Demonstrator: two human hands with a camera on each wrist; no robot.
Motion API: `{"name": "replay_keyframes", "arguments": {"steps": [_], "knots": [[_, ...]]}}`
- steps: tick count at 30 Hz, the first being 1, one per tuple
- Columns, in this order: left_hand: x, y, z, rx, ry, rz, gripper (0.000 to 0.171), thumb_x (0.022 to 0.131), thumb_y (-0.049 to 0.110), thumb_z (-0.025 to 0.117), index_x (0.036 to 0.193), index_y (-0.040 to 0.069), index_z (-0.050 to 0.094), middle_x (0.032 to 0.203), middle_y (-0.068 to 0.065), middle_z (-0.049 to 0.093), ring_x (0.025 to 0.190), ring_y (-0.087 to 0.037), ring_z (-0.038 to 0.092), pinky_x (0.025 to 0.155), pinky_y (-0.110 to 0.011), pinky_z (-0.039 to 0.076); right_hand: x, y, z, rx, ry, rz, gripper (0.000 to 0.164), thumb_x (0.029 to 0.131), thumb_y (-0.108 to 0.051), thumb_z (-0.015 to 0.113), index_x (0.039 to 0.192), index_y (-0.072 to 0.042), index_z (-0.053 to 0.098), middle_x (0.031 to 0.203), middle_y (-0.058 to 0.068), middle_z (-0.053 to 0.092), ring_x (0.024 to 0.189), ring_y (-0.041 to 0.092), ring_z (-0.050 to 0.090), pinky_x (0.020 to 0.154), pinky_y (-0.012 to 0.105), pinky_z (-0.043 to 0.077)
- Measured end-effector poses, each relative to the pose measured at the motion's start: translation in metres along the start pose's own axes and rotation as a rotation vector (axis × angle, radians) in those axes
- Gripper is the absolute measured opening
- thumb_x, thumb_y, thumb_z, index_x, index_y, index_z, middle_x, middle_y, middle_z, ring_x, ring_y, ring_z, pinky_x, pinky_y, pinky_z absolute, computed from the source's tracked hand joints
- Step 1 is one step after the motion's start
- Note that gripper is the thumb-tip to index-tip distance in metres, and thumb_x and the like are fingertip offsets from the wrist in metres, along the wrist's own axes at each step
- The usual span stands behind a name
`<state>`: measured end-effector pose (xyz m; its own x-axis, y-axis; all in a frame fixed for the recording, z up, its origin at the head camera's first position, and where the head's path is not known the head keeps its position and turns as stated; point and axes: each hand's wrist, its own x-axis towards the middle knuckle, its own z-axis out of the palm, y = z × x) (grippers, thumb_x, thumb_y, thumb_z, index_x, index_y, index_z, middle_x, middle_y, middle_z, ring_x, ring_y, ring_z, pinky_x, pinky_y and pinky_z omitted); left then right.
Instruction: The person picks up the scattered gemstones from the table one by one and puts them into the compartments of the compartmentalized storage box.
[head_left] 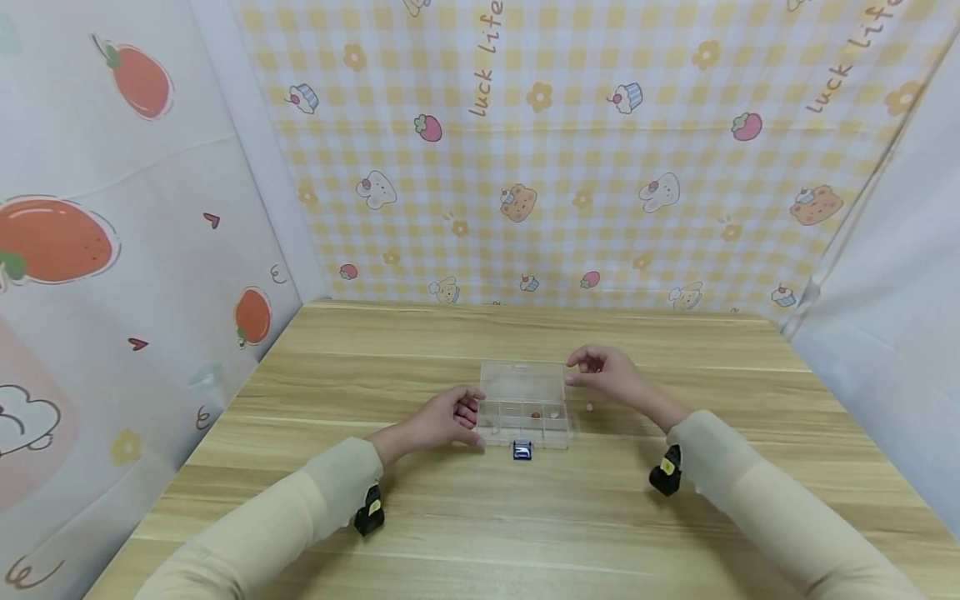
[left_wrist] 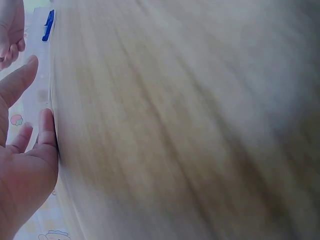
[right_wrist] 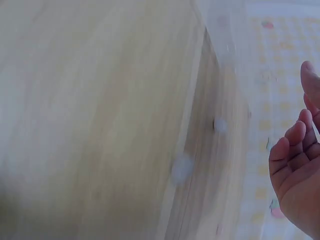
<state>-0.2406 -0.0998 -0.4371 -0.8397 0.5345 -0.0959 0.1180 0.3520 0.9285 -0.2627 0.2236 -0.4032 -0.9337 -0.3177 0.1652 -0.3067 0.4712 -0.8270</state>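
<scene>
I see clear box [head_left: 522,382], blue clasp [head_left: 522,451] by left hand [head_left: 441,417], cream sleeves [head_left: 281,510] behind, tan table [head_left: 480,521] below, yellow-white checked cloth [head_left: 465,167] beyond.

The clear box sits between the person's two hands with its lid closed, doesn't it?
Not quite: the lid isn't closed. The head view shows it open at the far side. The clear box does sit between the left hand and right hand.

Both sleeved arms [head_left: 281,508] extend forward, left hand [head_left: 448,417] just left of the clear compartment box [head_left: 522,401], thumb [head_left: 469,438] apart from bent fingers [head_left: 468,392]; right hand [head_left: 609,375] just right of it, fingers loosely curled
</scene>
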Motion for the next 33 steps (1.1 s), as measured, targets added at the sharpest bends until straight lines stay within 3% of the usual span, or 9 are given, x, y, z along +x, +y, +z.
{"name": "replay_keyframes", "arguments": {"steps": [9, 20, 33], "knots": [[0.001, -0.001, 0.000, 0.004, 0.004, -0.003, 0.069, 0.070, -0.002, 0.085, 0.130, -0.004, 0.049, 0.110, -0.013, 0.053, 0.092, -0.022, 0.054, 0.081, -0.031, 0.050, -0.004, 0.029, -0.030, 0.017, 0.023, 0.084, 0.033, 0.087, -0.012, 0.075, 0.110, 0.008, 0.062, 0.081, 0.006, 0.053, 0.070, 0.014, 0.046, 0.057, 0.022, 0.041], [0.001, 0.000, 0.001, 0.011, 0.013, -0.019, 0.070, 0.069, 0.001, 0.086, 0.129, -0.001, 0.050, 0.109, -0.010, 0.054, 0.091, -0.020, 0.055, 0.082, -0.031, 0.050, -0.012, 0.051, -0.055, -0.093, 0.038, 0.166, 0.039, 0.087, -0.023, 0.075, 0.111, 0.005, 0.062, 0.085, 0.008, 0.056, 0.076, 0.019, 0.050, 0.064, 0.026, 0.043], [0.002, -0.003, 0.001, 0.006, 0.013, -0.008, 0.071, 0.069, 0.000, 0.087, 0.129, -0.002, 0.050, 0.108, -0.011, 0.054, 0.091, -0.020, 0.055, 0.081, -0.030, 0.050, -0.016, 0.064, -0.069, -0.115, -0.007, 0.211, 0.044, 0.089, -0.026, 0.073, 0.115, 0.006, 0.060, 0.086, 0.008, 0.057, 0.074, 0.018, 0.049, 0.063, 0.025, 0.043]]}}
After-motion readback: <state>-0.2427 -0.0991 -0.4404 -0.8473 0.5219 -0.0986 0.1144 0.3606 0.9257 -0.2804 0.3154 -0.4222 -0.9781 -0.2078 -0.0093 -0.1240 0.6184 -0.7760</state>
